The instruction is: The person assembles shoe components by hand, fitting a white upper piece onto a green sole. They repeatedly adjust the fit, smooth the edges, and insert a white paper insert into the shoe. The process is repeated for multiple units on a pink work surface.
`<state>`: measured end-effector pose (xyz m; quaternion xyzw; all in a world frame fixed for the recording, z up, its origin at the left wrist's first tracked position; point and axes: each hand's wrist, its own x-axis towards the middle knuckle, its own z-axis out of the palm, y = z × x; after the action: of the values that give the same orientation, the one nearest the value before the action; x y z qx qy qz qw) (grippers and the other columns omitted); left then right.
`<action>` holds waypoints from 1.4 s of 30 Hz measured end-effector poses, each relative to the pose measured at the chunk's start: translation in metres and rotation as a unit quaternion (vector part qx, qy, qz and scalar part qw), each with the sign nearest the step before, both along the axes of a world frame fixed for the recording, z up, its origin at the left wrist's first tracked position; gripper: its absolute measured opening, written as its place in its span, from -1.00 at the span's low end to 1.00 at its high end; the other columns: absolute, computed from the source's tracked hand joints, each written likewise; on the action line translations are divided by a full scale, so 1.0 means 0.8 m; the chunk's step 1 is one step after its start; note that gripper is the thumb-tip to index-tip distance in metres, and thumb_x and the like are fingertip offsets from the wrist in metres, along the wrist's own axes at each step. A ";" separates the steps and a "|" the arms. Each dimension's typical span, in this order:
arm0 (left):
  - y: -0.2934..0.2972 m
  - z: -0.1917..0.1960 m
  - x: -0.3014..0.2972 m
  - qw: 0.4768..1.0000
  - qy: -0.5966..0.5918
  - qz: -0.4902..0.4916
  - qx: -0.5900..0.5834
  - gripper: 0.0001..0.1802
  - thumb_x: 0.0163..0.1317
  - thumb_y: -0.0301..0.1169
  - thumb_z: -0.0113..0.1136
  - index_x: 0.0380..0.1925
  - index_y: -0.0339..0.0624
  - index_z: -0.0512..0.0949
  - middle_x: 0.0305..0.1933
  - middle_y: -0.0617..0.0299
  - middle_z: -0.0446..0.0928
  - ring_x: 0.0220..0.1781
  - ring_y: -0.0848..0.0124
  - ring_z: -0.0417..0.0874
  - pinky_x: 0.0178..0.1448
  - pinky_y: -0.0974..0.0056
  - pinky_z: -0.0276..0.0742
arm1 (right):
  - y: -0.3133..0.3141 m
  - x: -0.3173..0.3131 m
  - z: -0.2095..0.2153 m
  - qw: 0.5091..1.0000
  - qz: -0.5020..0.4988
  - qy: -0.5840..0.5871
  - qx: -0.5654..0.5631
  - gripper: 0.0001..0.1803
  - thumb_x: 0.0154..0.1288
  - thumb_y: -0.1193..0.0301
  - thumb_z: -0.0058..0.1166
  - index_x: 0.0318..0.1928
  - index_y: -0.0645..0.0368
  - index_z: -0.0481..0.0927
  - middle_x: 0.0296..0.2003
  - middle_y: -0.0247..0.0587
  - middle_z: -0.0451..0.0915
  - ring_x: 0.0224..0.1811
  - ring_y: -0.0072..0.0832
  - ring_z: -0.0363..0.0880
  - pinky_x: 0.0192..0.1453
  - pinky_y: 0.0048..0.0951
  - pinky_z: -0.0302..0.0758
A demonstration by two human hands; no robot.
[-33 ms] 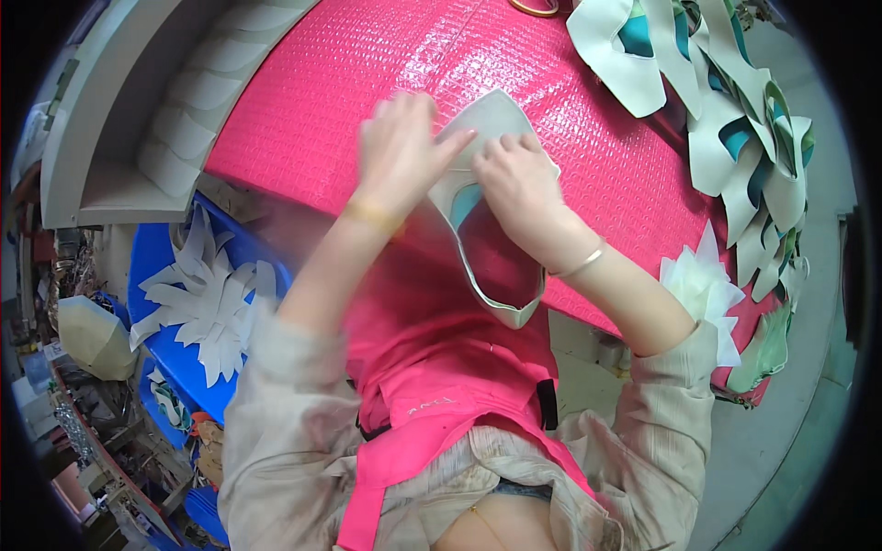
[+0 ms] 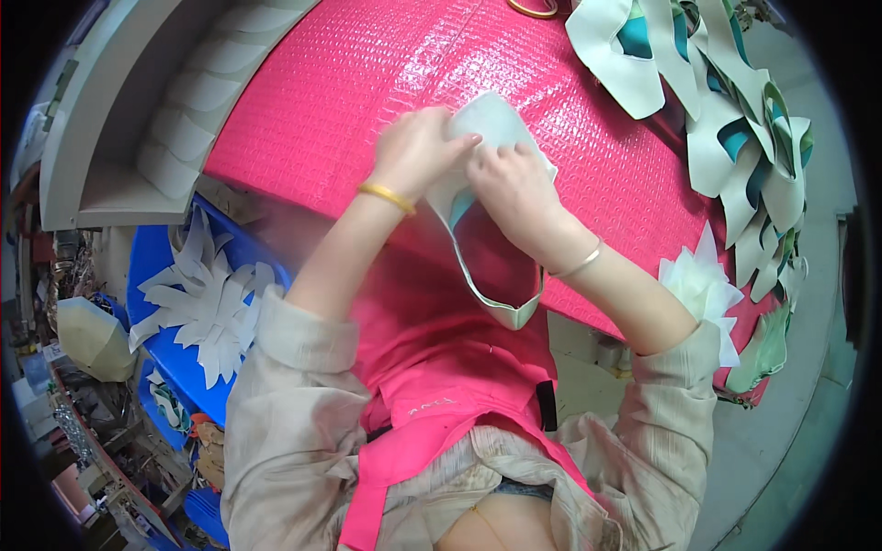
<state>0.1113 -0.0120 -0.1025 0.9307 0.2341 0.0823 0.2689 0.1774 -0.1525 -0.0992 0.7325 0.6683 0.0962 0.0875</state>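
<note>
A pale white shoe upper (image 2: 493,121) with a teal lining lies over the near edge of the pink-covered table (image 2: 331,101), its toe end pointing away from me. Its heel loop hangs toward my pink apron. My left hand (image 2: 418,151) is at the left side of the upper, fingers curled and thumb laid across the toe part. On the right side, my right hand (image 2: 514,193) has its fingers bent and closed on the upper's edge. The fingertips of both hands are partly hidden, and whether they pinch a small piece cannot be made out.
More white and teal uppers (image 2: 726,138) overlap in a row at the right. Thin white pieces (image 2: 207,308) are fanned on a blue stool (image 2: 152,248) at left; another white stack (image 2: 703,285) is by my right elbow. A grey rack (image 2: 119,119) borders the table's left, a ring-shaped roll (image 2: 533,8) its far edge.
My left hand has moved slightly right and down, closer to my right hand, and is less blurred. The right hand and the upper have hardly shifted.
</note>
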 end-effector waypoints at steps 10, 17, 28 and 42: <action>-0.021 0.015 0.016 0.989 -0.108 -0.018 -0.101 -0.65 0.08 -0.22 0.14 -0.50 -0.38 0.51 -0.57 -0.07 0.49 -0.54 0.14 0.53 -0.43 0.18 0.36 | -0.072 0.017 0.003 0.961 0.006 0.217 0.174 -0.84 -0.13 0.50 -0.01 -0.43 0.15 0.36 -0.47 -0.24 0.35 -0.39 -0.34 0.42 -0.36 -0.37 0.42; 0.023 0.011 0.003 0.965 -0.101 0.014 -0.242 -0.68 0.16 -0.26 0.11 -0.44 -0.39 0.51 -0.55 0.20 0.54 -0.51 0.54 0.54 -0.47 0.40 0.40 | -0.070 0.003 0.003 0.955 0.016 0.221 0.199 -0.72 -0.07 0.47 -0.04 -0.24 0.18 0.43 -0.37 -0.22 0.38 -0.30 -0.31 0.44 -0.30 -0.43 0.41; -0.004 0.016 -0.002 0.988 -0.112 -0.077 0.075 -0.64 0.00 -0.18 0.27 -0.43 -0.25 0.43 -0.53 0.17 0.51 -0.52 0.26 0.57 -0.48 0.29 0.42 | -0.111 0.055 0.016 0.638 -0.199 0.693 0.269 -0.83 0.05 0.61 0.01 -0.28 0.26 0.56 -0.42 -0.31 0.54 -0.36 -0.63 0.51 -0.24 -0.60 0.45; -0.072 -0.029 -0.107 0.966 -0.110 -0.233 0.035 -0.79 -0.30 -0.58 0.12 -0.58 -0.12 0.37 -0.44 0.21 0.33 -0.22 0.26 0.44 0.28 -0.09 0.08 | -0.188 0.059 -0.028 0.558 -0.344 0.735 0.174 -0.89 0.04 0.66 0.02 -0.36 0.32 0.55 -0.41 -0.27 0.58 -0.36 -0.60 0.53 -0.20 -0.59 0.47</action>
<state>0.0258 -0.0698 -0.1258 0.9535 -0.0233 0.1270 0.2723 0.2245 -0.3028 -0.1212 0.7245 0.1688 -0.3987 -0.5363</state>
